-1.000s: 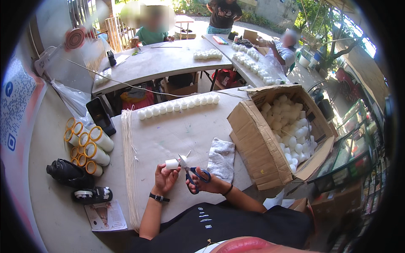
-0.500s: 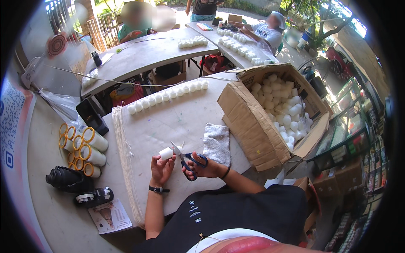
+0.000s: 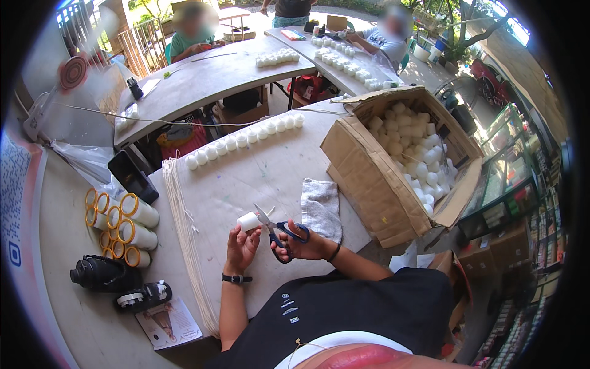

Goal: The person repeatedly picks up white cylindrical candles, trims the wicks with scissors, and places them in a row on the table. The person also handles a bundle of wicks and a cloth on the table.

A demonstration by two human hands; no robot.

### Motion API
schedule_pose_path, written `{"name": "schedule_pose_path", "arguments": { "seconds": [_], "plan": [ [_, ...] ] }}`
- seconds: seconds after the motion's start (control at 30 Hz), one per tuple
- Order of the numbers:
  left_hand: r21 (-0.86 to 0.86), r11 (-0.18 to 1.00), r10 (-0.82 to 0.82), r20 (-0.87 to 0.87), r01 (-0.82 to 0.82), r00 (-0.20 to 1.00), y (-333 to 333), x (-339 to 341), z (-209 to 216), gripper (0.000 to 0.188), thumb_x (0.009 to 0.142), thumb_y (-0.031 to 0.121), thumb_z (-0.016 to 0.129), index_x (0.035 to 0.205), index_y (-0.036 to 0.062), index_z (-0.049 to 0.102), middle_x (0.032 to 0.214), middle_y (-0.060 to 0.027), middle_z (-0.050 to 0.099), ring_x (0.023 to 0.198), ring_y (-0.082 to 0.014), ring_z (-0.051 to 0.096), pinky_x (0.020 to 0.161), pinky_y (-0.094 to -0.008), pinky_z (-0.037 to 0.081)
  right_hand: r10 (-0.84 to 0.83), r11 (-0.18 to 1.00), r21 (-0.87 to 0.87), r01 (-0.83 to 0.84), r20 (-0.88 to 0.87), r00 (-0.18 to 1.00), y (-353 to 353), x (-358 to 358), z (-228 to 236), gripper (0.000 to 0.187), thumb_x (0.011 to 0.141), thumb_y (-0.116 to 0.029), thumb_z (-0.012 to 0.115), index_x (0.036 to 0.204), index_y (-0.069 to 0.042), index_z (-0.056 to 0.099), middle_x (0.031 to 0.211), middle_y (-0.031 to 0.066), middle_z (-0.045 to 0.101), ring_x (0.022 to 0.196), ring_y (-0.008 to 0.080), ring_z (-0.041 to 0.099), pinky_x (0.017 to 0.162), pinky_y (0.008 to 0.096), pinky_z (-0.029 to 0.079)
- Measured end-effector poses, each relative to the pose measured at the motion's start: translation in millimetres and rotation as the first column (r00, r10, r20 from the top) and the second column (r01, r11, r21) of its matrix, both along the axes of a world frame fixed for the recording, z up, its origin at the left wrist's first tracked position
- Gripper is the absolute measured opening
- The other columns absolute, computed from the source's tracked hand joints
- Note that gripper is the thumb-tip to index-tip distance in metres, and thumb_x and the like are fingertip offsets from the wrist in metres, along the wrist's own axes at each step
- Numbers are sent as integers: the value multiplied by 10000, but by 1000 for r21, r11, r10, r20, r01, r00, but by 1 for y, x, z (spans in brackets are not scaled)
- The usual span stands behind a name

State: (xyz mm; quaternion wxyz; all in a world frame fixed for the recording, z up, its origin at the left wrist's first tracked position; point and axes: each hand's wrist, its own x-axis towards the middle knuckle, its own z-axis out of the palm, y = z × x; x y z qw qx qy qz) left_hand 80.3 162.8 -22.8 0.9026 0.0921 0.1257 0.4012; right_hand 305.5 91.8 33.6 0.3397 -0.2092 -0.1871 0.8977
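My left hand holds a short white cylindrical candle between its fingertips, tilted on its side above the table. My right hand has its fingers through the dark blue handles of a pair of scissors. The scissor blades point up and left, close by the candle's right end. Whether they touch a wick there is too small to tell. A folded white cloth lies just beyond my right hand. To the left, a bundle of long pale wick strands runs along the table.
A row of white candles stands at the table's far side. At right is an open cardboard box full of candles. Left are rolls with yellow cores, a black bottle and a phone. People sit at farther tables.
The whole view has shifted slightly. Both hands keep their grips on the candle and scissors, with the blades still by the candle's end.
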Motion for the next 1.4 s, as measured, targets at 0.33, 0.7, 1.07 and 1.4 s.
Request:
{"name": "schedule_pose_path", "arguments": {
  "seconds": [0.33, 0.7, 1.07, 1.4],
  "plan": [
    [-51, 996, -70, 100, 75, 993, -1, 6, -11, 735, 870, 267, 663, 1470, -6, 336, 1129, -200, 633, 984, -237, 649, 928, -303, 553, 4, 1000, 18, -2, -80, 997, -5, 2, -18, 893, 838, -815, 453, 1195, -6, 574, 866, 29, 548, 845, 154, 519, 820, 308, 405],
    [-24, 996, -83, 145, 87, 986, -5, 4, -1, 616, 822, 260, 668, 1320, -35, 459, 1095, -171, 629, 961, -231, 618, 909, -308, 539, 23, 999, 28, -21, -81, 996, -3, 0, -9, 827, 874, -793, 413, 1147, -34, 596, 845, 25, 552, 833, 156, 548, 838, 316, 445],
    [-37, 995, -87, 92, 91, 992, -1, -1, -14, 764, 831, 231, 670, 1472, -10, 330, 1145, -217, 612, 987, -253, 647, 933, -315, 548, 24, 1000, 12, -22, -165, 986, -1, -1, -11, 817, 887, -774, 420, 1163, -25, 595, 858, 29, 561, 838, 159, 546, 844, 316, 436],
    [5, 999, -40, 53, 40, 998, -4, 0, -10, 717, 858, 281, 638, 1427, -43, 345, 1181, -212, 603, 993, -249, 649, 952, -322, 533, -23, 991, 133, 28, -37, 999, 0, -3, -19, 790, 911, -758, 403, 1168, -32, 582, 878, 30, 590, 864, 159, 569, 847, 317, 433]
  ]
}}
